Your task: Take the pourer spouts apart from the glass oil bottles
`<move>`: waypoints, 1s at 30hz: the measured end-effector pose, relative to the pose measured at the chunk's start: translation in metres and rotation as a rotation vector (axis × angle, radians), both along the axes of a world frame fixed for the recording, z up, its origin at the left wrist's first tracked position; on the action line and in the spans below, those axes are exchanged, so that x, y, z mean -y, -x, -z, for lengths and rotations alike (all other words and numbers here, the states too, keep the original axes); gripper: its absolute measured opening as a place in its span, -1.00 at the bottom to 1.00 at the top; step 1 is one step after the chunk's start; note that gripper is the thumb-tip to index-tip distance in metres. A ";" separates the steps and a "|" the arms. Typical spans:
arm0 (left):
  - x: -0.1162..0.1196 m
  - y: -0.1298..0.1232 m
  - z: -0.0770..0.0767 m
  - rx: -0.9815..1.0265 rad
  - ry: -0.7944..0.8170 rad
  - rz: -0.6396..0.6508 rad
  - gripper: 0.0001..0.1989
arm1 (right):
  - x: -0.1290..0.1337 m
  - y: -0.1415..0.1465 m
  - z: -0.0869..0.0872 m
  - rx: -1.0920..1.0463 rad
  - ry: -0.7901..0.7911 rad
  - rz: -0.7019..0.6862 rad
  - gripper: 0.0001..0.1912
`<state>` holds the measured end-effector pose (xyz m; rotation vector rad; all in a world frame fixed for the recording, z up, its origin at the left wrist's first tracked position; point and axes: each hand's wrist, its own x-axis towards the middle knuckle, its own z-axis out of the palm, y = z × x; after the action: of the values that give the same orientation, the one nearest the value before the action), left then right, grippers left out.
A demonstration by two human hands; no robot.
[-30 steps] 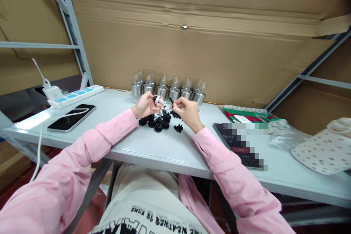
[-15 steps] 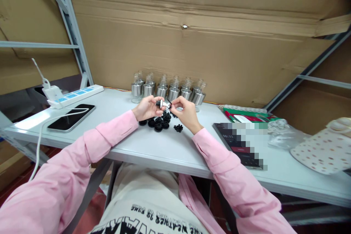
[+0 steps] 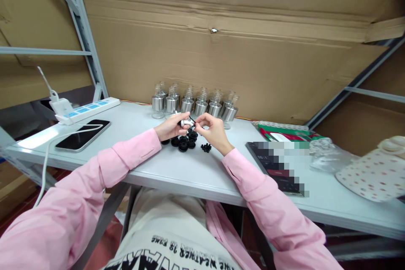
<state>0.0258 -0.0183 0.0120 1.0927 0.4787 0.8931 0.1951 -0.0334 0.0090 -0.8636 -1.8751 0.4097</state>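
Observation:
My left hand is closed around a small silver-and-black bottle spout, thumb over its top. The fingers partly hide the spout's black end. My right hand pinches a thin black part at the spout's right end, where both hands nearly meet. That part is too small to make out fully. Just below the hands lies a cluster of black ribbed stoppers on the table. A little heap of tiny black pieces lies to their right. Behind the hands stand several glass bottles with metal sleeves.
A power strip and a phone with a white cable lie at the left of the table. On the right are a partly blurred device, a clear plastic bag and a dotted white pouch. Cardboard stands behind.
My left hand has turned the spout, and its thumb and fingers now cover more of it. My right hand has shifted slightly down and left, still pinching at the spout's end.

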 end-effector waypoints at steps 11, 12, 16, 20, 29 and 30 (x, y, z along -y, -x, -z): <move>0.002 -0.001 -0.002 -0.019 -0.067 -0.034 -0.72 | -0.001 0.000 0.001 -0.072 0.066 -0.041 -0.94; 0.003 -0.002 -0.002 -0.018 -0.063 -0.032 -0.72 | -0.001 0.000 0.001 -0.083 0.080 -0.047 -0.93; 0.005 -0.003 -0.004 -0.026 -0.027 -0.042 -0.72 | -0.001 0.001 0.001 -0.126 0.120 -0.068 -0.89; 0.005 -0.003 -0.004 -0.028 -0.022 -0.049 -0.72 | 0.000 0.002 0.000 -0.142 0.153 -0.082 -0.87; 0.005 -0.002 -0.003 -0.048 -0.038 -0.052 -0.76 | 0.000 0.000 0.000 -0.144 0.171 -0.141 -0.83; 0.005 -0.002 -0.003 -0.054 -0.044 -0.059 -0.77 | 0.000 0.001 0.000 -0.152 0.181 -0.151 -0.82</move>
<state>0.0278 -0.0236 0.0149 1.1500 0.5409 0.9309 0.1945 -0.0336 0.0090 -0.7880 -1.7870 0.7273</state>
